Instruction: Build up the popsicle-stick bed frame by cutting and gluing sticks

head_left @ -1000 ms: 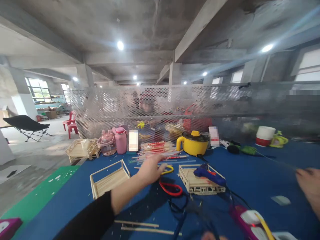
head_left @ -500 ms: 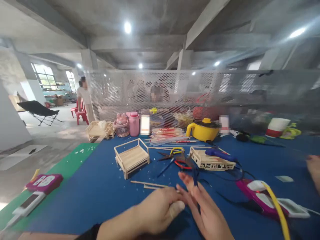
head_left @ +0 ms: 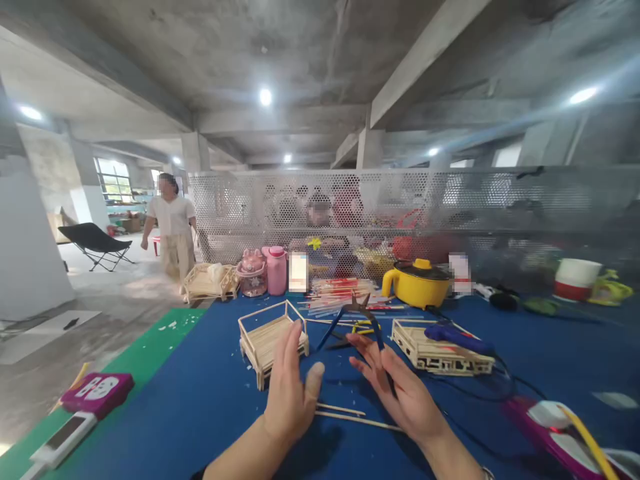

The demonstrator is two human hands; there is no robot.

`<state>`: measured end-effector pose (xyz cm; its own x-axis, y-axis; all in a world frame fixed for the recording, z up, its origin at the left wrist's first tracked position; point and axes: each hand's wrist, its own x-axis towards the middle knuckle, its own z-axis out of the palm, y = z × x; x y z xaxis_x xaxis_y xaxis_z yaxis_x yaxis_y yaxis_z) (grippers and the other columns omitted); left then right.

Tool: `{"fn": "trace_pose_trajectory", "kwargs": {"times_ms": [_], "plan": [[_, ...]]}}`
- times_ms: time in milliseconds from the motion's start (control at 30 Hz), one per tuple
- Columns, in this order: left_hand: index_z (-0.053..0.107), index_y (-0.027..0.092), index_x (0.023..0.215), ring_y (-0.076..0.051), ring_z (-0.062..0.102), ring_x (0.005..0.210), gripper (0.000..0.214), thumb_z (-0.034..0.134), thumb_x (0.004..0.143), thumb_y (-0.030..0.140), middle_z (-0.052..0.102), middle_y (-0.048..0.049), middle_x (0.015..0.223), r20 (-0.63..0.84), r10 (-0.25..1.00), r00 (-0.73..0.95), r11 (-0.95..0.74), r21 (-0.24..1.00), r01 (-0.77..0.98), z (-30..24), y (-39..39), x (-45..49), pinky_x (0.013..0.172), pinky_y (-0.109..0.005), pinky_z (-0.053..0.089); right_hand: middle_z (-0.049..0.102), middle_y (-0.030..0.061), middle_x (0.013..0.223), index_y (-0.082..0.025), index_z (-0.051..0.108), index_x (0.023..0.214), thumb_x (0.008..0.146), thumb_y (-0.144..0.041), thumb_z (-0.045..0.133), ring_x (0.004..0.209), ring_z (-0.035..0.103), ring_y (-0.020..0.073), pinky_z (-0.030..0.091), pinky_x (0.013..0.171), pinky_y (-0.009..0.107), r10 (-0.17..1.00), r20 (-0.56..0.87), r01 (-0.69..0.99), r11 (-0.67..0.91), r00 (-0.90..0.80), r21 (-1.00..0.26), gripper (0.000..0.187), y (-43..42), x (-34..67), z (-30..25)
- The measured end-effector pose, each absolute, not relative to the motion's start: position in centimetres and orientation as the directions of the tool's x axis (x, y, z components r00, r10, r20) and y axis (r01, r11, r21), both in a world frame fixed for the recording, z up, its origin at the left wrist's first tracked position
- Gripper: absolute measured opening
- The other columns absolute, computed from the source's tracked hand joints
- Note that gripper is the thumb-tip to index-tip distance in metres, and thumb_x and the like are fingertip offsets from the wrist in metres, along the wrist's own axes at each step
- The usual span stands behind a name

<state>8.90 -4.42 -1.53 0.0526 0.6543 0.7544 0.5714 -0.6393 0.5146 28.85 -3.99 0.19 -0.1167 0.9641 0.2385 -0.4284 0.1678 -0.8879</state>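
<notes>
The left hand (head_left: 290, 393) holds nothing. Its fingers point up, close to each other, and its thumb stands apart. The right hand (head_left: 405, 393) has its thumb and fingers closed loosely around one blue handle of the pliers (head_left: 359, 305), with some fingertips spread. The pliers are up in front of the right hand, with the two handles wide apart, and the other handle sticks out to the left. The hands do not touch each other.

Two thin sticks (head_left: 350, 419) lie on the blue table (head_left: 210, 413), low down between the hands. Past the left hand stands a little wooden bed (head_left: 265, 343) with rails. Past the right hand is a low wooden frame (head_left: 450, 363) with a blue glue gun (head_left: 463, 339) on top. Farther back are a messy pile of sticks (head_left: 335, 290), a yellow pot (head_left: 423, 288) with a dark lid, and a pink bottle (head_left: 277, 272).
</notes>
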Motion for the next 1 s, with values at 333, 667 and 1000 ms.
{"fn": "trace_pose_trajectory", "kwargs": {"times_ms": [333,667,1000], "plan": [[0.044,0.018,0.126,-0.024,0.065,0.095,0.04,0.031,0.093,0.035,0.068,-0.0119,0.107,0.189,0.856,0.481,-0.456,0.711,0.534,-0.3,-6.2,12.5,0.079,-0.032,0.049,0.058,0.0111,0.126,-0.018,0.058,0.063,0.07,-0.045,0.07,0.126,0.042,0.0301,0.034,0.1,0.046,0.898,0.151,-0.425,-0.044,-0.414,-0.904,0.031,-6.0,27.4,0.0],[0.063,0.024,0.095,-0.015,0.061,0.075,0.025,0.039,0.091,0.034,0.065,-0.0034,0.083,0.339,0.85,0.403,-0.524,0.474,0.707,0.2,-7.4,2.9,0.07,-0.023,0.048,0.064,0.0071,0.097,-0.02,0.064,0.076,0.072,-0.048,0.067,0.094,0.059,0.0237,0.045,0.09,0.041,0.969,-0.146,-0.236,-0.193,-0.201,-0.952,0.029,-8.5,33.8,0.1],[0.063,0.013,0.091,-0.024,0.062,0.089,0.025,0.038,0.09,0.014,0.065,-0.0111,0.091,-0.03,0.914,0.404,-0.397,0.124,0.909,-0.4,-3.3,6.4,0.078,-0.035,0.048,0.067,0.0068,0.108,-0.024,0.07,0.085,0.072,-0.056,0.063,0.112,0.053,0.0292,0.046,0.094,0.04,0.984,-0.155,0.083,-0.162,0.086,-0.983,0.035,-10.7,36.4,-2.7]]}}
